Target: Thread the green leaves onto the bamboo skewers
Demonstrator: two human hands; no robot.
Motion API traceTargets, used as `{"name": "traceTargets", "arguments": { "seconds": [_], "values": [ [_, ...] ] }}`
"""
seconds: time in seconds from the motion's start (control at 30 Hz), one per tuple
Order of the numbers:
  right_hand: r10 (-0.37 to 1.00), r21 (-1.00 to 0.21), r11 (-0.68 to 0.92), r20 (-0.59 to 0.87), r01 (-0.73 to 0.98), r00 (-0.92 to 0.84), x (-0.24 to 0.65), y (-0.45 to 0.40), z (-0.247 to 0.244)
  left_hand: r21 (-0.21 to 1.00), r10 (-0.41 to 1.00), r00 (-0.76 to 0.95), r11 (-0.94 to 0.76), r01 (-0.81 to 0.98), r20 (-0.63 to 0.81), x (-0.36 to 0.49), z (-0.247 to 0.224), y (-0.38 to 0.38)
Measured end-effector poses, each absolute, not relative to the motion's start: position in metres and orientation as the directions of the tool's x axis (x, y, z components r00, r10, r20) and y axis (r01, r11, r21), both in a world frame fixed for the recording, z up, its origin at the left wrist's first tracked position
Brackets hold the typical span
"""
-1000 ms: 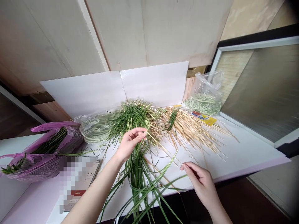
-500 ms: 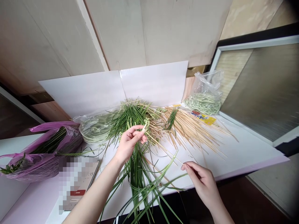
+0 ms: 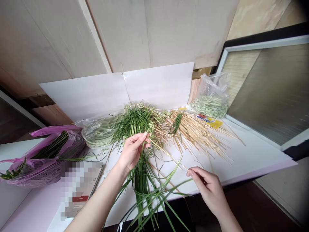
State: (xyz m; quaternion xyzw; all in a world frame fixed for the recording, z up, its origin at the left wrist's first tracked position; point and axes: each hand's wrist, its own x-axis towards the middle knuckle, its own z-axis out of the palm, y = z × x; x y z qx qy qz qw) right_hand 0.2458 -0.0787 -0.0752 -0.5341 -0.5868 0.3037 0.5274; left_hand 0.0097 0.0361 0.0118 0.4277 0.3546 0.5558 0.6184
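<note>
My left hand (image 3: 135,149) is at the centre, thumb and fingers pinched on the upper part of a thin wooden skewer (image 3: 166,152). Pale green stems are wound around the skewer's tip, just beyond those fingers. My right hand (image 3: 209,187) pinches the skewer's lower end between thumb and fingertips. Long green leaves (image 3: 149,199) hang below and between both hands, their pale ends crossing near the skewer. Behind my left hand lies a heap of cut green leaves (image 3: 136,117). To its right, many bare skewers (image 3: 198,132) are spread out, with a small green bundle (image 3: 178,122) on them.
A purple bag (image 3: 72,145) of greens lies at the left, beside a phone (image 3: 84,190). Clear bags of pale green strips stand behind, one left of the heap (image 3: 98,132) and one at the back right (image 3: 210,106). White boards (image 3: 159,85) line the back of the table.
My left thumb and fingers have shifted slightly down and left, showing more of the wound stems at the tip. My right hand stays nearly still.
</note>
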Motion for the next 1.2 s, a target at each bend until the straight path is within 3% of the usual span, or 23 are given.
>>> {"name": "traceTargets", "arguments": {
  "seconds": [0.33,0.73,1.2],
  "values": [
    [0.961,-0.928,0.232,0.265,0.293,0.079,0.246,-0.080,-0.075,0.912,0.989,0.145,0.060,-0.406,-0.001,0.012,0.010,0.036],
    [0.968,-0.935,0.210,0.239,0.285,0.069,0.249,-0.078,-0.081,0.924,0.987,0.151,0.005,-0.382,0.057,0.010,0.001,0.037],
    [0.971,-0.939,0.213,0.234,0.269,0.047,0.247,-0.077,-0.082,0.870,0.982,0.183,0.135,-0.475,-0.052,0.011,0.000,0.040]
  ]
}}
